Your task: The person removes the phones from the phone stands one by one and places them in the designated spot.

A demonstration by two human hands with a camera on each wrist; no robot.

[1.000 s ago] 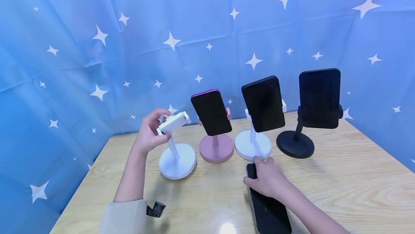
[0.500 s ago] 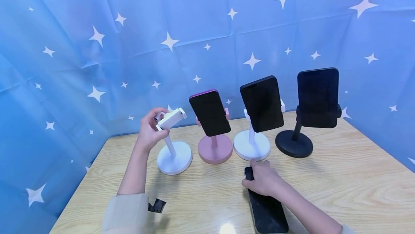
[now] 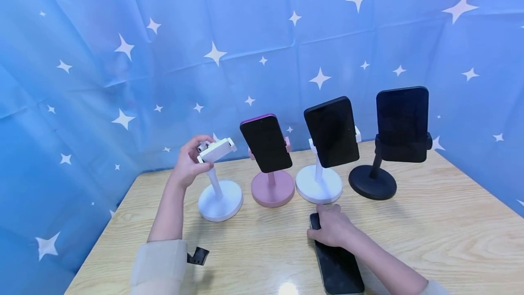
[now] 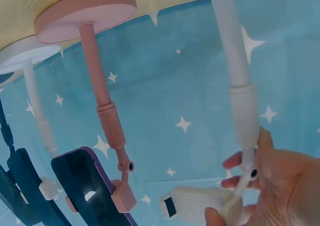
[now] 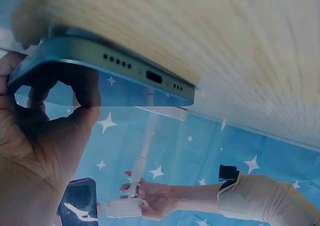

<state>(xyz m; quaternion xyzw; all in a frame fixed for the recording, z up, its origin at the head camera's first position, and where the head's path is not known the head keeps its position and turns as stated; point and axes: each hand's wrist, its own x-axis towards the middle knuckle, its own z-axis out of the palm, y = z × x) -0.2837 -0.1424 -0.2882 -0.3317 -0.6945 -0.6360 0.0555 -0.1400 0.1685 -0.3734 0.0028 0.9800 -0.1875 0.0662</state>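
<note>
At the left, a white phone stand (image 3: 220,199) stands on its round base with its clamp tilted and holding no phone. My left hand (image 3: 189,162) grips that clamp, thumb in front and fingers behind; the left wrist view shows the fingers around the stand's joint (image 4: 248,172). A black-screened phone (image 3: 339,270) lies face up on the wooden table (image 3: 262,249). Over its far end, my right hand (image 3: 333,227) grips the phone by its sides. In the right wrist view, the phone's bottom edge (image 5: 140,71) with its charging port faces the camera.
Beside the white stand are a pink stand (image 3: 273,190) with a purple-edged phone (image 3: 267,144), another white stand (image 3: 319,186) with a black phone (image 3: 332,132), and a black stand (image 3: 372,183) with a dark phone (image 3: 403,124). A blue star-patterned cloth (image 3: 262,27) hangs behind.
The left white stand has shifted slightly left and back in my left hand's grip. My right hand and the lying phone have moved a little toward me.
</note>
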